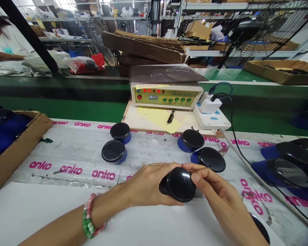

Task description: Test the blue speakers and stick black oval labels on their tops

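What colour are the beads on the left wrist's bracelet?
Pink and green bracelet, clearest in the head view.

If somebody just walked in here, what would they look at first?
Probably the shiny round black lid in the middle near the bottom, held by the left hand while the right hand's fingers touch its edge. Next might come the cream-framed yellow box with green buttons and glowing red lights, just beyond the worktop. The pink and green bead bracelet on the left wrist is bright too.
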A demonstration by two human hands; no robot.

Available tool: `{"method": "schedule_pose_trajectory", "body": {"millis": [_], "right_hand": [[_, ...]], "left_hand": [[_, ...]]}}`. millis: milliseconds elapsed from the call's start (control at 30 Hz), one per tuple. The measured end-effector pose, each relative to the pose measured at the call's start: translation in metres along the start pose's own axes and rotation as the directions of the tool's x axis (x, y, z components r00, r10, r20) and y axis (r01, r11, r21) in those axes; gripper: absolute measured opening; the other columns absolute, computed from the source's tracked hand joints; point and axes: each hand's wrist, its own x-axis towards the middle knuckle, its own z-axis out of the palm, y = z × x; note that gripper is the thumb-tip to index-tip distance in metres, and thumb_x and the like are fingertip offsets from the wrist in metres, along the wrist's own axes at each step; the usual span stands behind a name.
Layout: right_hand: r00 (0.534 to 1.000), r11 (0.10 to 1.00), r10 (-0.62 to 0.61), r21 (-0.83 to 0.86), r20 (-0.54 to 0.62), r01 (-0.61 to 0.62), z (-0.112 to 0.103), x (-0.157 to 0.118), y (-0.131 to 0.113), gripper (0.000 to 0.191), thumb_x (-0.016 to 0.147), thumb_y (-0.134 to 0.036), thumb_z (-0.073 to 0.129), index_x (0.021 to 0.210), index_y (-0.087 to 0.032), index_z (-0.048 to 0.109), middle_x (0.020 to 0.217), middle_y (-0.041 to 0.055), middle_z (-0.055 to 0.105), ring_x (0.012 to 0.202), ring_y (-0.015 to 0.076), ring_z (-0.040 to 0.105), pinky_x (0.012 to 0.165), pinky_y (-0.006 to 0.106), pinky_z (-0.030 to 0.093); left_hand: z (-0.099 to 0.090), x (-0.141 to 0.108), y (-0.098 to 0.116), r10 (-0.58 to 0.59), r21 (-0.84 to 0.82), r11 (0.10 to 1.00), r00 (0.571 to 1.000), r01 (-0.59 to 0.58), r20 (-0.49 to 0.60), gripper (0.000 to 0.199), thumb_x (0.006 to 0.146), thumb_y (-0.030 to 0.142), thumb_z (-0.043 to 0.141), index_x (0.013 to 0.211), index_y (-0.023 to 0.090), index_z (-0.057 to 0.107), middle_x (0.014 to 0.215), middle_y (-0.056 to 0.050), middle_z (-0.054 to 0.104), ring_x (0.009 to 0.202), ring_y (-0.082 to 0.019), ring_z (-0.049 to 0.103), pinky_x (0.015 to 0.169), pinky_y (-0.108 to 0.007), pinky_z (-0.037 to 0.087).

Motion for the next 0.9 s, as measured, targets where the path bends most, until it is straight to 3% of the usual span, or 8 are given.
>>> {"method": "schedule_pose_trajectory", "body": {"millis": [400,567,733,900], "right_hand": [[0.996,0.984,-0.079,-0.163,-0.047,0.070,0.001,-0.003,0.005,0.027,0.086,-0.046,0.057,0.072,-0.023,0.056,0.105,0.0035,0.063,0.097,0.0189,0.059,0.081,0.027,0.047],[0.990,0.953,-0.133,-0.279,-0.051,0.114,0.001,-0.008,0.007,0.024,0.089,-0.042,0.054,0.073,-0.024,0.054,0.103,0.0038,0.061,0.095,0.0192,0.059,0.070,0.026,0.047],[0.966,0.888,-0.251,-0.412,-0.059,0.205,0.004,-0.012,0.004,0.018,0.090,-0.034,0.053,0.074,-0.025,0.051,0.098,0.0027,0.060,0.088,0.0175,0.060,0.057,0.023,0.045],[0.914,0.777,-0.405,-0.534,-0.018,0.334,0.008,-0.014,0.002,0.014,0.091,-0.026,0.053,0.077,-0.026,0.048,0.095,0.0008,0.062,0.080,0.0154,0.060,0.067,0.026,0.049]], "left_hand": [[0.002,0.000,0.001,0.003,0.021,1.000,1.000,-0.002,-0.016,0.055,0.071,0.033,0.075,0.119,0.027,0.050,0.104,0.003,0.065,0.093,-0.017,0.063,0.081,-0.024,0.047],[0.003,-0.001,-0.002,0.045,0.028,0.999,0.998,-0.044,-0.032,0.053,0.073,0.033,0.074,0.119,0.029,0.048,0.104,0.003,0.064,0.094,-0.017,0.062,0.081,-0.025,0.047],[0.006,0.000,-0.004,0.077,0.061,0.995,0.995,-0.074,-0.058,0.051,0.073,0.035,0.074,0.116,0.027,0.049,0.103,0.002,0.065,0.091,-0.017,0.063,0.081,-0.026,0.048],[0.005,-0.001,-0.003,0.060,0.079,0.995,0.996,-0.055,-0.063,0.055,0.071,0.034,0.075,0.118,0.027,0.047,0.104,0.002,0.065,0.093,-0.017,0.064,0.084,-0.025,0.049]]}}
